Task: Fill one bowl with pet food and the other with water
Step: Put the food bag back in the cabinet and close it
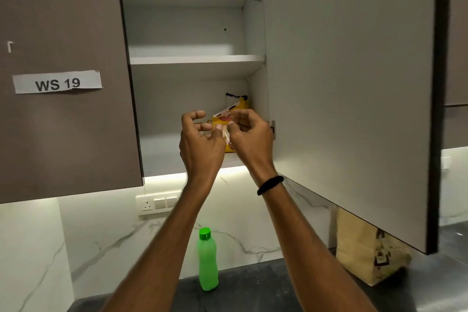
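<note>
Upright at the back right of the lower white shelf [162, 157] in the open wall cupboard: yellow plastic pet-food packet [240, 105], ragged dark edge at its top. Stands just behind both raised hands, partly hidden by them. Left hand [200, 139] in front of its left edge, fingers curled, forefinger hooked upward, thumb tip pressed to a thin translucent strip [225, 135]. Right hand [249, 132] in front of its lower right part, fingers bent inward, pinching the same strip from the other side. Cannot tell whether the strip belongs to the packet or is loose. Across the packet's face, a red band with white letters, too blurred and covered to read. On the closed grey-brown door at left, a white paper label [57, 82] reading "WS 19". Around the right wrist, a black band [269, 185]. To the right, the open grey cupboard door [349, 83]. Below, on the dark countertop [253, 289], a bright green plastic bottle [207, 263] with its cap on, upright, and a brown paper bag [364, 253] with dark print, well apart from it. On the marble-patterned wall, a white socket panel [157, 204].
</note>
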